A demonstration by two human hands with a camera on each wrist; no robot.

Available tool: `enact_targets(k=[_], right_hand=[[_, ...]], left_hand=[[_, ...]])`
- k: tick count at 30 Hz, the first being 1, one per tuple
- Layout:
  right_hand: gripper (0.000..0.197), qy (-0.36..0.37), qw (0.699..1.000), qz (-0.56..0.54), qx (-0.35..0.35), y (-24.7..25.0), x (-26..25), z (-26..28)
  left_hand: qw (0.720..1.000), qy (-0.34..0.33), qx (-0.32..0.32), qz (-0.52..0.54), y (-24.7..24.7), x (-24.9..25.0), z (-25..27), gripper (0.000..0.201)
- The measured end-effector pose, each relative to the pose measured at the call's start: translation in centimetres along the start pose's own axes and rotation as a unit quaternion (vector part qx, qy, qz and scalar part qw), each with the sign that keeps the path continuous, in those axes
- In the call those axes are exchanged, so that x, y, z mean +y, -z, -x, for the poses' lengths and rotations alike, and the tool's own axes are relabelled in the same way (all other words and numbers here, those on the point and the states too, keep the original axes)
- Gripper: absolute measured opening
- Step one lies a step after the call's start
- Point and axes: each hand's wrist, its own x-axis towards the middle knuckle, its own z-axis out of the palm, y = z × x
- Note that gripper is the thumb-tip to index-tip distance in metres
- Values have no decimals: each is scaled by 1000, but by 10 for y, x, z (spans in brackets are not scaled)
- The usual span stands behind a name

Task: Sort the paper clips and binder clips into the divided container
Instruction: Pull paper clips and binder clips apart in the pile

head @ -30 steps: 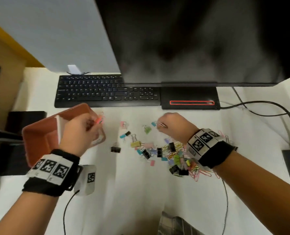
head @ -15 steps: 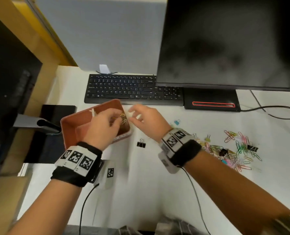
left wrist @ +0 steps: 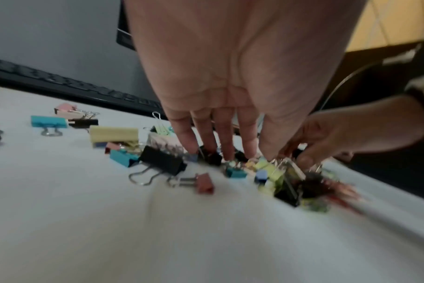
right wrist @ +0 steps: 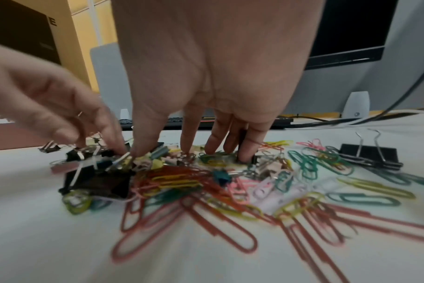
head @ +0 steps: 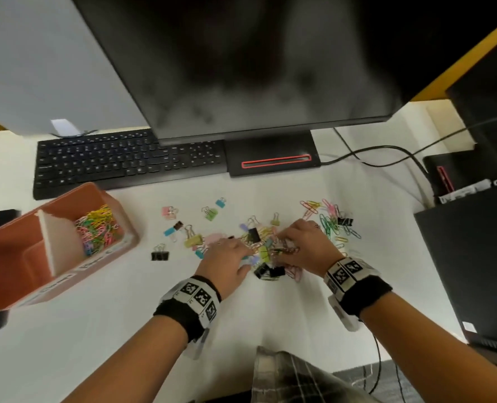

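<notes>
Both hands reach down into the mixed pile of clips (head: 270, 251) on the white bench (head: 125, 330), in front of the monitor base (head: 273, 158). The left hand (head: 227, 260) has its fingers (left wrist: 226, 137) extended straight down, the tips touching binder clips in the pile; it is open, with nothing seen gripped. The right hand (head: 305, 245) also points its fingers (right wrist: 191, 132) downward into the heap; the thumb and forefinger come close together at a silver clip handle, but blur prevents telling whether anything is pinched.

The pile holds coloured paper clips (right wrist: 182, 180) tangled with black binder clips (right wrist: 97, 181) and small pastel ones. More paper clips (head: 328, 222) spread to the right of the hands, next to a black binder clip (head: 344, 221). To the left of the pile lie scattered binder clips: a black one (head: 160, 255), a yellow one (head: 193, 239), a blue one (head: 170, 231), a pink one (head: 169, 212), a green one (head: 210, 213) and another blue one (head: 221, 202).

The divided container (head: 14, 286), an orange-brown box with a white partition (head: 59, 242), stands at the left of the bench, well apart from the pile and just in front of the black keyboard (head: 125, 161). Its right compartment holds a heap of sorted paper clips (head: 97, 231); no clips show in the visible part of the left compartment.
</notes>
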Motion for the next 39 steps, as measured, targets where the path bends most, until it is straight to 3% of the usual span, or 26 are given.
enact_targets(k=[6, 9, 13, 18, 22, 27, 31, 34, 36, 39], right_hand=[[49, 1, 1000, 26, 16, 22, 36, -12], [39, 19, 999, 18, 44, 27, 39, -13], [37, 52, 998, 0, 43, 25, 31, -23], [53, -41, 989, 69, 121, 40, 34, -50], [56, -130, 987, 58, 74, 51, 49, -64], [27, -51, 997, -11, 53, 43, 53, -63], [20, 3, 1000, -3, 8, 33, 45, -57], [22, 26, 999, -38, -24, 32, 40, -52], [30, 37, 998, -53, -22, 34, 37, -49], [50, 38, 999, 16, -26, 36, 37, -48]], left_hand=[[992, 95, 83, -28, -2, -14, 7, 21], [989, 71, 130, -10, -3, -9, 3, 21], [988, 46, 144, 17, -9, 12, -17, 35], [990, 101, 100, 4, -10, 20, -51, 35], [987, 137, 82, 37, -6, 19, -60, 26], [961, 185, 173, 110, 15, 12, -55, 33], [964, 161, 210, 37, 20, 4, -42, 33], [980, 106, 167, 5, 8, 16, -35, 27], [986, 115, 119, -22, -3, 20, -35, 34], [984, 147, 90, -36, -14, 18, -41, 42]])
